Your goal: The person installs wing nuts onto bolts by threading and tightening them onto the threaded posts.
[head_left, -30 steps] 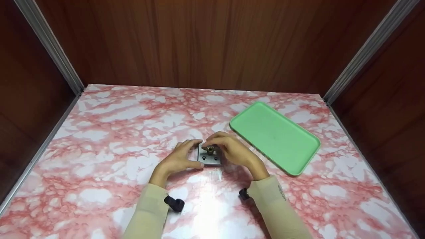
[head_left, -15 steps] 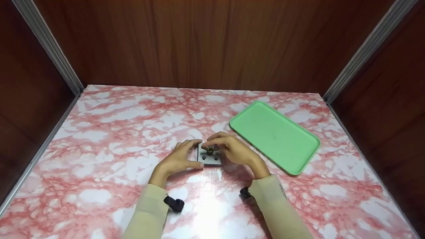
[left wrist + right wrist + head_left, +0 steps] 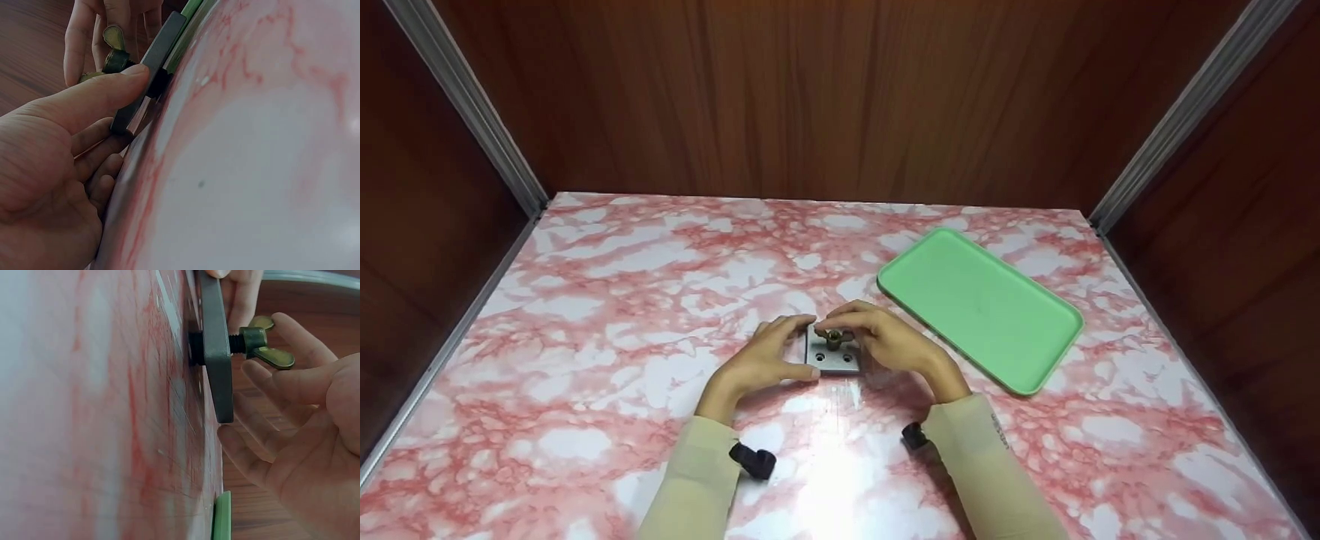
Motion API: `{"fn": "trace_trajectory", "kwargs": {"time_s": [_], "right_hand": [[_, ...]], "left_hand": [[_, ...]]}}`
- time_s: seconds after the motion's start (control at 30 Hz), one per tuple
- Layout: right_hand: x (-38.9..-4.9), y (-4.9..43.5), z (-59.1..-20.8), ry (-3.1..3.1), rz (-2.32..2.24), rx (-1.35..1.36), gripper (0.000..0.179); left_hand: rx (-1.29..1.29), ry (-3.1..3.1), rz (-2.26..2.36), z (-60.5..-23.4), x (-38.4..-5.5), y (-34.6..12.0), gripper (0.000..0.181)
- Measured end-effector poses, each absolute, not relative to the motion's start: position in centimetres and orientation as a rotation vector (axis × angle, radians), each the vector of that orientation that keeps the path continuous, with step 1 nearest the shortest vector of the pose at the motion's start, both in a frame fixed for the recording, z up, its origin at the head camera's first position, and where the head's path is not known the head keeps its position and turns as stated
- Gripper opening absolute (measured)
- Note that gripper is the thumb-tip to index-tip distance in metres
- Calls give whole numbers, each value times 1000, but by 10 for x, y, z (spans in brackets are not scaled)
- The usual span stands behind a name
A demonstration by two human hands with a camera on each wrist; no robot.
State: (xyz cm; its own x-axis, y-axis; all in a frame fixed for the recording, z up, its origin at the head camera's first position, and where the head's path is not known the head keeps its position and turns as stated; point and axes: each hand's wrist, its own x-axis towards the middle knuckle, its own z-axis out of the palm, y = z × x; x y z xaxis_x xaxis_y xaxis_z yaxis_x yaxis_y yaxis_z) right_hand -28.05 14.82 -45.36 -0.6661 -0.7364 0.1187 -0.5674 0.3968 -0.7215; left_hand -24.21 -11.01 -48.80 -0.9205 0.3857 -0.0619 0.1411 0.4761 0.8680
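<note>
A grey metal plate (image 3: 837,364) with dark holes sits in front of me. My left hand (image 3: 765,361) grips its left side, thumb at the near edge and fingers at the far edge. Out of the plate's upper face stands a threaded bolt (image 3: 238,343), carrying a brass-coloured wing nut (image 3: 253,338). The bolt's dark head (image 3: 196,349) shows between plate and tabletop in the right wrist view. My right hand (image 3: 898,342) has its index finger and thumb at the nut's wings; in the head view these fingers partly hide it.
A green tray (image 3: 979,304) lies slanted on the right, beyond my right hand. The red-and-white marbled tabletop (image 3: 607,300) spreads around the plate. Brown wood-look panels (image 3: 810,97) stand at the back and both sides, with metal posts in the corners.
The right hand's fingers shift slightly at the wing nut, and its wings look a little turned. My left hand and the plate stay practically where they were.
</note>
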Motion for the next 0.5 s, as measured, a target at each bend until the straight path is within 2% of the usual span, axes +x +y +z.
{"fn": "trace_trajectory", "kwargs": {"time_s": [0.5], "right_hand": [[-280,156,-454,2445,-1130,-1053,47]], "left_hand": [[463,2465,1442,-487,-242,-110,89]]}}
